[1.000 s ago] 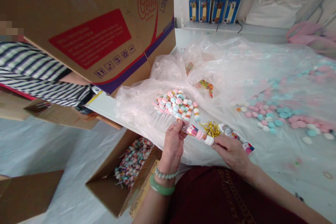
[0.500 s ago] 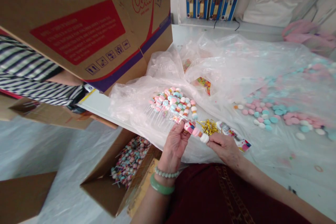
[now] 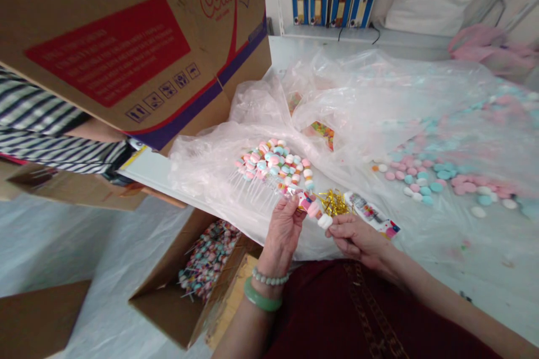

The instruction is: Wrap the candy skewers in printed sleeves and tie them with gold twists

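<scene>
- Left hand point(image 3: 281, 238): narrow pinch, fingertips on the upper end of a candy skewer point(image 3: 314, 208), palm up.
- Right hand point(image 3: 356, 241): narrow grip, thumb and fingers closed at the white end candy of the same skewer.
- Candy skewer: held between both hands, tilted slightly, pink and white candy discs stacked along it.
- Gold tinsel point(image 3: 332, 203): bunched just above the skewer, near the right hand.
- Printed paper strip point(image 3: 370, 214): just beyond the tinsel, above the right hand; link to skewer hard to tell.
- Finished-looking candy sticks point(image 3: 272, 165): heap on a clear plastic bag point(image 3: 202, 165), just beyond the left hand's fingertips.
- Loose pastel candy discs point(image 3: 425, 182): scattered pink, teal and white, well right of the hands.
- Open cardboard box point(image 3: 168, 314): below and left of the left hand, filled with more candy sticks point(image 3: 208, 258).
- Jade bangle point(image 3: 261, 300) and beaded bracelet point(image 3: 269, 277): on the left wrist.
- Cola carton point(image 3: 118, 50): upper left, beside a co-worker's striped sleeve point(image 3: 42, 129).
</scene>
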The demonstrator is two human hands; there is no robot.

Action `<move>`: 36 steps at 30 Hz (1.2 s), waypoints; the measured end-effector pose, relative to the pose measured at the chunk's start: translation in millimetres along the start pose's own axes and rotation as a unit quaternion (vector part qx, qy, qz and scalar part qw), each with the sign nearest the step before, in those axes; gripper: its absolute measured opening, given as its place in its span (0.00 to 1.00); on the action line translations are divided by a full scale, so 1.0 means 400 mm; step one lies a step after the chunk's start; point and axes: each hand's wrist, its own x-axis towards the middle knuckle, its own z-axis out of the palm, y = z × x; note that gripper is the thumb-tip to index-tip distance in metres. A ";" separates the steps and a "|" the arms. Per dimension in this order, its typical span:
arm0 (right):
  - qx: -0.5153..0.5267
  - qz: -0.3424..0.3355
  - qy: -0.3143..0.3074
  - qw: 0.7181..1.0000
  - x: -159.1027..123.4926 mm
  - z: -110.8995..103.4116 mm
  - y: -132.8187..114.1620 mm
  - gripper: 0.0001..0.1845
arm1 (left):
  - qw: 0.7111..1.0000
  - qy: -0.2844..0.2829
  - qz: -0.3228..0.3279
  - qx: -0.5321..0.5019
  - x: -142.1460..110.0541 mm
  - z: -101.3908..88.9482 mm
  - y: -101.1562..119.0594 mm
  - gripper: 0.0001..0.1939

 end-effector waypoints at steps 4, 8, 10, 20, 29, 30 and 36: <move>0.125 0.107 -0.112 0.980 0.010 -0.033 0.009 0.09 | 1.000 -0.009 -0.007 0.000 -0.002 0.007 0.015 0.15; 0.137 0.128 -0.148 0.971 0.018 -0.050 0.013 0.07 | 0.999 -0.027 -0.023 0.034 -0.003 0.007 0.024 0.16; 0.131 0.135 -0.158 0.969 0.023 -0.054 0.012 0.06 | 0.998 -0.035 -0.026 0.052 -0.004 0.006 0.025 0.16; -0.126 0.003 0.020 0.992 0.024 -0.012 0.006 0.09 | 0.994 -0.022 -0.032 0.101 -0.001 0.004 0.018 0.13; -0.609 -0.302 0.197 0.706 0.021 -0.018 0.027 0.16 | 0.996 0.008 -0.031 0.081 0.001 0.002 -0.002 0.13; -0.621 -0.317 0.213 0.684 0.019 -0.021 0.031 0.16 | 0.997 0.009 -0.038 0.074 0.001 0.001 -0.005 0.13; -0.492 -0.248 0.186 0.813 0.007 0.003 0.001 0.16 | 0.997 -0.003 -0.073 0.026 0.001 -0.003 -0.003 0.12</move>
